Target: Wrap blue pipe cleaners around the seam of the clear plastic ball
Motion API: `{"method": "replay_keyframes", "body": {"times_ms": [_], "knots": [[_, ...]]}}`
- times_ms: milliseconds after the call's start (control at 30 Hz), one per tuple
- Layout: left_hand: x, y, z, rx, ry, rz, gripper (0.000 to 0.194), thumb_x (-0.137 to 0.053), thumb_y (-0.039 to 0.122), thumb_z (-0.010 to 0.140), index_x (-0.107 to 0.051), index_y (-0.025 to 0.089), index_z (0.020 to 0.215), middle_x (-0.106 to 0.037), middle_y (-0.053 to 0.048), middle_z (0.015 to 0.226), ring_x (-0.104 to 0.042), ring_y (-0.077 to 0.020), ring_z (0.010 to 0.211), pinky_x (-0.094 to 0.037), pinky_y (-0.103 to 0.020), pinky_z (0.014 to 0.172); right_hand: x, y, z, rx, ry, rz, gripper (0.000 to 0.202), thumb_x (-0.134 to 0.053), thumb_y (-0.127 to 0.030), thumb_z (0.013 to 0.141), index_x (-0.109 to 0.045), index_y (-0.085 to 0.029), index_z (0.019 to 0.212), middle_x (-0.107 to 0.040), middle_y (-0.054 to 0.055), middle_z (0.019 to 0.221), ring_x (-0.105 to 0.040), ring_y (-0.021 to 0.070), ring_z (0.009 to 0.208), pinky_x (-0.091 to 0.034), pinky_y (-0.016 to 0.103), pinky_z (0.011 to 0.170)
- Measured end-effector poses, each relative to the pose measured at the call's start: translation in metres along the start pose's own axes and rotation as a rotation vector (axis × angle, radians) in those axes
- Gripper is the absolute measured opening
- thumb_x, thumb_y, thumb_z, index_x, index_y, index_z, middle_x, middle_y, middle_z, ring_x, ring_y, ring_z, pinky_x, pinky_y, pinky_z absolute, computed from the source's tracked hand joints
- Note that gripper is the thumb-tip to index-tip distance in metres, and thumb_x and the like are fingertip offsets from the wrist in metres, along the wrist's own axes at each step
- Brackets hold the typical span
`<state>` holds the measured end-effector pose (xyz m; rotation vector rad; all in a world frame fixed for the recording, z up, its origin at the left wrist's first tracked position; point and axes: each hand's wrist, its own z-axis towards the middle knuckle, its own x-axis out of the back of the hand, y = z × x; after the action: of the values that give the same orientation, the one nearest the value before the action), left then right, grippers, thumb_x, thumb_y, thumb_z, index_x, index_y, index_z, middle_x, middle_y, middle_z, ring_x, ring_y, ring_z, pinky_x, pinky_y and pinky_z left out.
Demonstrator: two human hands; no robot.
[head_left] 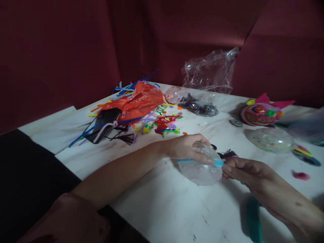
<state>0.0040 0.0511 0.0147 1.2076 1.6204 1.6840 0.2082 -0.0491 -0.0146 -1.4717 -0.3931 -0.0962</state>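
A clear, rounded plastic piece (201, 173) with a light blue strip (218, 163) across it lies just above the white table. My left hand (191, 148) grips it from above, its fingers wrapped over the top and the strip. At its right edge, my right hand (240, 170) pinches the end of the blue strip, fingertips pressed together. A dark tassel (229, 154) sticks out behind my right fingertips. What fastens the tassel is hidden.
Orange-red plastic bag (141, 101), pipe cleaners and a black phone-like slab (102, 125) lie left. Behind are a crumpled clear bag (210, 72) and a dark bundle (198, 105). Right stand a decorated pink-eared piece (263, 113), a clear dome (273, 140) and a teal object (253, 217).
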Motion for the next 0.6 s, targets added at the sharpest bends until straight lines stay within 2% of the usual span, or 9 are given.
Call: {"method": "replay_keyframes", "body": {"times_ms": [167, 367, 500, 600], "knots": [[0.001, -0.001, 0.002, 0.002, 0.014, -0.003, 0.047, -0.072, 0.025, 0.064, -0.051, 0.016, 0.104, -0.056, -0.001, 0.089, -0.051, -0.0125, 0.082, -0.041, -0.027, 0.076, -0.004, 0.000, 0.000, 0.028, 0.043, -0.032, 0.071, -0.069, -0.079, 0.083, -0.060, -0.010, 0.066, -0.049, 0.008, 0.069, -0.046, 0.0199, 0.062, -0.040, 0.018, 0.053], [-0.001, 0.000, -0.001, -0.015, 0.024, 0.065, 0.049, -0.071, 0.031, 0.064, -0.051, 0.017, 0.107, -0.056, -0.001, 0.088, -0.052, -0.0133, 0.080, -0.041, -0.027, 0.070, -0.009, 0.000, 0.000, 0.037, 0.088, -0.021, 0.067, -0.071, -0.075, 0.084, -0.059, -0.011, 0.067, -0.049, 0.007, 0.071, -0.045, 0.0203, 0.065, -0.041, 0.018, 0.054], [-0.002, 0.008, -0.006, 0.031, 0.038, 0.158, 0.050, -0.068, 0.035, 0.066, -0.051, 0.018, 0.109, -0.058, -0.003, 0.097, -0.054, -0.0165, 0.088, -0.043, -0.029, 0.074, -0.007, -0.002, -0.001, 0.018, 0.060, -0.008, 0.068, -0.071, -0.075, 0.083, -0.058, -0.010, 0.067, -0.047, 0.007, 0.070, -0.043, 0.0196, 0.064, -0.039, 0.018, 0.053], [-0.001, 0.011, -0.008, 0.028, 0.001, 0.165, 0.054, -0.066, 0.043, 0.067, -0.049, 0.019, 0.112, -0.058, -0.006, 0.106, -0.054, -0.0194, 0.096, -0.044, -0.031, 0.077, -0.004, 0.001, -0.003, -0.005, 0.024, 0.006, 0.064, -0.069, -0.070, 0.088, -0.057, -0.010, 0.071, -0.047, 0.007, 0.073, -0.043, 0.0199, 0.067, -0.039, 0.018, 0.054]]}}
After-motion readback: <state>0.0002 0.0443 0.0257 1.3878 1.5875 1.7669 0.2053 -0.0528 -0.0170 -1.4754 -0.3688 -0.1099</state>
